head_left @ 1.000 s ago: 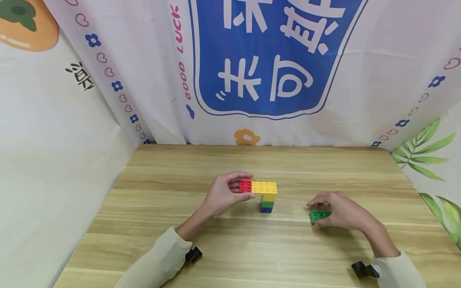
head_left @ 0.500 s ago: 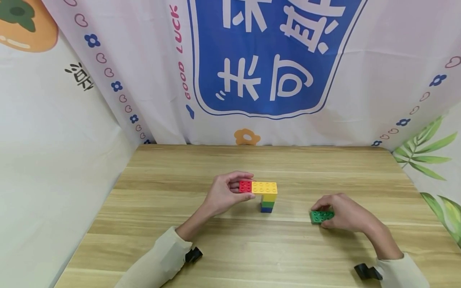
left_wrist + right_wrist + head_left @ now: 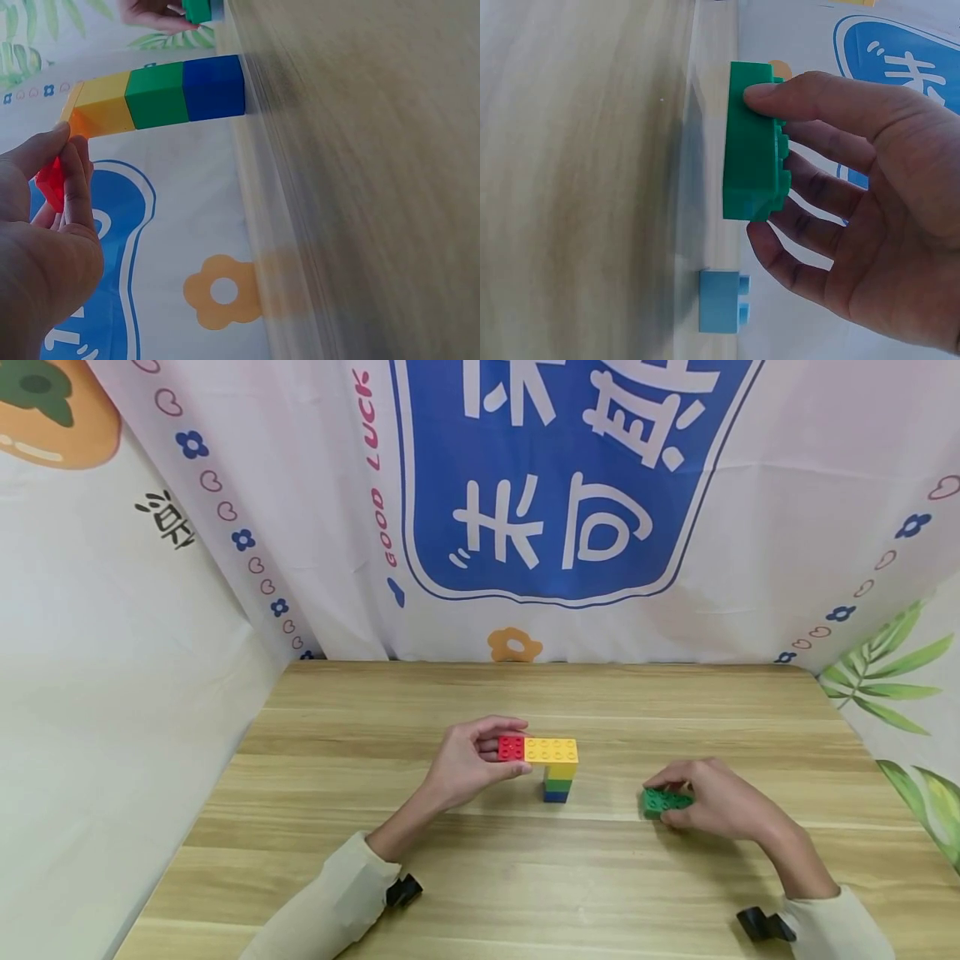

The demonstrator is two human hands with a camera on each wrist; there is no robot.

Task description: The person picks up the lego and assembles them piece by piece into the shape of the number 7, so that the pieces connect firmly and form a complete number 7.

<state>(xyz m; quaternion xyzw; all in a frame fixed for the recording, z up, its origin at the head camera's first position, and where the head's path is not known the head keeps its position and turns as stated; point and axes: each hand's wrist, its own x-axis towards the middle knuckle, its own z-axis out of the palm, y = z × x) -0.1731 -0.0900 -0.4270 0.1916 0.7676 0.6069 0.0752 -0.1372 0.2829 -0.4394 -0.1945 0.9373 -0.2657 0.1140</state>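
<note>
In the head view my left hand (image 3: 461, 768) pinches a red building brick (image 3: 511, 749) between thumb and fingers. That brick meets the left end of a long yellow brick (image 3: 551, 750), which overhangs a short column. Down the column come a yellow brick (image 3: 106, 103), a green brick (image 3: 156, 95) and a blue brick (image 3: 214, 88) standing on the table. To the right, my right hand (image 3: 720, 802) grips a separate green brick (image 3: 750, 150), thumb on one side and fingertips on the other. In the right wrist view a gap shows between this brick and the tabletop.
A light blue brick (image 3: 718, 301) stands on the table near my right hand in the right wrist view; the head view does not show it. The wooden table (image 3: 450, 893) ends at a printed cloth backdrop (image 3: 330, 568).
My right hand's fingers have closed in on the separate green brick, which has risen slightly and shifted a little. My left hand and the brick structure have stayed still.
</note>
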